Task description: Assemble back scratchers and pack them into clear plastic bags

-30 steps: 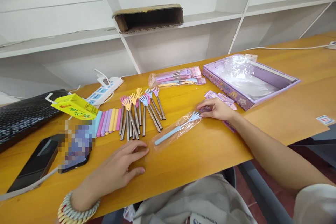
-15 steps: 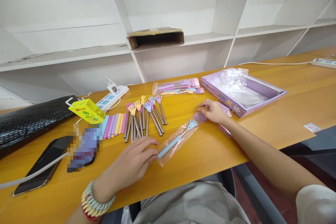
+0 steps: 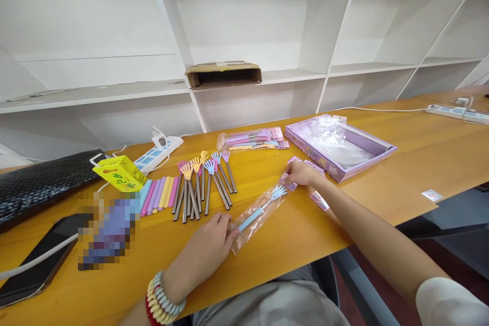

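Note:
A light-blue hand-shaped scratcher [image 3: 252, 219] lies in a clear plastic bag on the table, slanting up to the right. My left hand [image 3: 214, 239] has its fingers closed on the bag's lower end. At the upper end, my right hand [image 3: 300, 173] pinches the bag's purple header. Purple cards [image 3: 319, 200] lie under and beside my right wrist. Left of the bag are several loose metal scratcher rods [image 3: 219, 188] with coloured hand-shaped heads, and beside them a row of pastel handle tubes [image 3: 161, 193].
Packed scratchers [image 3: 252, 139] lie at the back, left of an open purple box [image 3: 340, 147]. At left are a yellow drink carton [image 3: 120, 173], a power strip [image 3: 160, 154], a phone [image 3: 42, 254] and a black bag [image 3: 46, 183]. A cardboard box [image 3: 225, 75] sits on the shelf.
My left hand has moved onto the bag's lower end and closed on it. My right hand has closed on the header. The camera view has shifted slightly.

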The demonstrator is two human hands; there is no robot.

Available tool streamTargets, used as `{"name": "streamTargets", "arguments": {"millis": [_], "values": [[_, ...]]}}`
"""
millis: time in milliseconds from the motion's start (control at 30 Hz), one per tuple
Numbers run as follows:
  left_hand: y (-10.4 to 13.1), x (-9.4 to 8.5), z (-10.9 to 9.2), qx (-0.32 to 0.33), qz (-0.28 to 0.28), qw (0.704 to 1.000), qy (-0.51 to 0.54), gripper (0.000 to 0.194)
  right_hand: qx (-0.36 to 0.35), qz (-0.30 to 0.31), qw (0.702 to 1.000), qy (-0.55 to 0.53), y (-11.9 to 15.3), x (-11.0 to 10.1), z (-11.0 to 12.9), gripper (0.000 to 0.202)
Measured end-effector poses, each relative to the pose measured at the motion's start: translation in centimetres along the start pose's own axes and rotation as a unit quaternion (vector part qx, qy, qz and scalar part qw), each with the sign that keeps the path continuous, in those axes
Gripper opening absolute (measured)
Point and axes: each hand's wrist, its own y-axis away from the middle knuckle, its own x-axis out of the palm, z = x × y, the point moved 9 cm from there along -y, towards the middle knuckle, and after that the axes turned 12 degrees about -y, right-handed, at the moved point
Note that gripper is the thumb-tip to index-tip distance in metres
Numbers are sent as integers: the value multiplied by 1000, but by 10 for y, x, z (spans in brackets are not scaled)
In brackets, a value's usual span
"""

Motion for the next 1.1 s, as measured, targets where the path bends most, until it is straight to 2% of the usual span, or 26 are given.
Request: {"name": "streamTargets", "arguments": {"millis": [133,200,300,433,567,667,733,800,900,967,1033,1100], "values": [[0,8,4,-44,34,997,-44,26,-47,2,996,-76,0,-4,7,27],[-3,9,5,-38,40,997,-49,24,-72,1,991,-115,2,-6,10,31],[-8,9,8,-19,32,999,-39,23,-72,15,986,-151,3,-7,9,30],[-15,-1,16,-16,6,1000,-6,19,-73,39,985,-150,-1,-5,9,23],[-34,-21,32,-56,8,996,71,19,-99,41,975,-193,-8,-16,17,20],[-63,-46,55,-114,-28,983,142,22,-96,-22,958,-270,-22,-40,17,21],[-89,-65,74,-148,-89,965,195,24,-96,-80,944,-305,-35,-59,16,24],[-118,-82,96,-183,-170,934,257,28,-98,-135,932,-321,-51,-76,15,25],[-169,-85,127,-214,-231,868,383,32,-72,-192,923,-325,-76,-92,11,26],[-202,-85,144,-226,-267,832,431,33,-42,-216,925,-310,-92,-98,10,24],[-229,-89,161,-260,-290,829,401,31,-16,-229,935,-271,-107,-103,12,23],[-252,-98,174,-297,-290,858,303,31,-1,-233,950,-208,-121,-110,19,22]]}}
